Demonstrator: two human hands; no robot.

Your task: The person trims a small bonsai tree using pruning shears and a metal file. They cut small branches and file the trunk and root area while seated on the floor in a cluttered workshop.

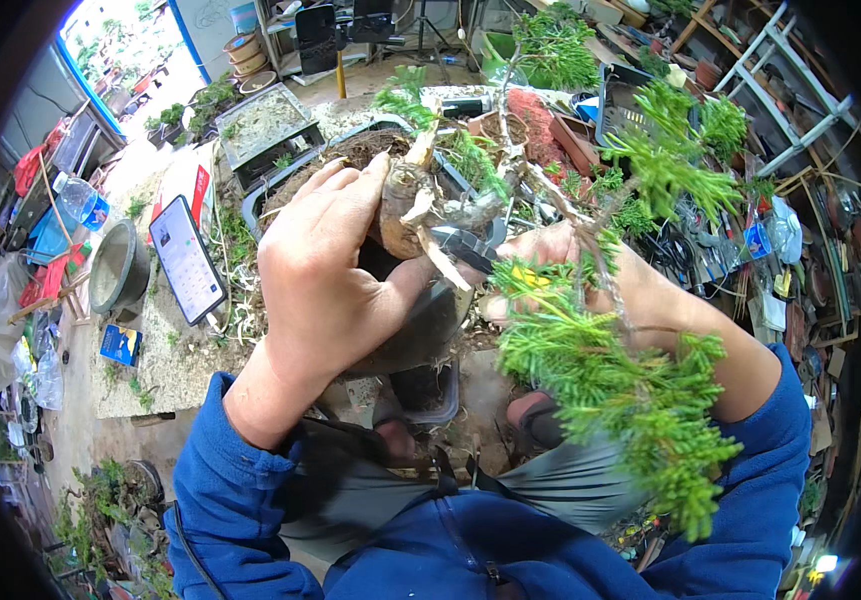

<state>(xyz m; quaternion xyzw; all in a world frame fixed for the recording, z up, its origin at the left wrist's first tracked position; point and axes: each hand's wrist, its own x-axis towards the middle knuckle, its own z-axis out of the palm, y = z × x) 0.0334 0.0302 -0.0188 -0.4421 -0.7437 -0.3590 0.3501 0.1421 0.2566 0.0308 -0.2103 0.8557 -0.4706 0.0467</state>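
My left hand (pixel 325 260) is closed around the thick, pale, stripped trunk (pixel 400 205) of a small juniper bonsai. My right hand (pixel 590 275), partly behind green foliage (pixel 610 380), holds dark metal cutters (pixel 465 245) with some yellow showing on the handle. The cutters' jaws are at a pale split stub (pixel 445 260) on the trunk. Branches reach up and to the right from the trunk. Behind it is a grey plastic container (pixel 252 210) with soil (pixel 350 150); a dark pot under my hands is partly hidden.
A phone (pixel 185 258), a grey bowl (pixel 120 262) and a bottle (pixel 80 200) are at the left. A metal box (pixel 265 130), red granules (pixel 535 120) and a black crate (pixel 620 100) stand behind. A ladder (pixel 790 90) and clutter line the right. A plastic tub (pixel 420 410) lies between my feet.
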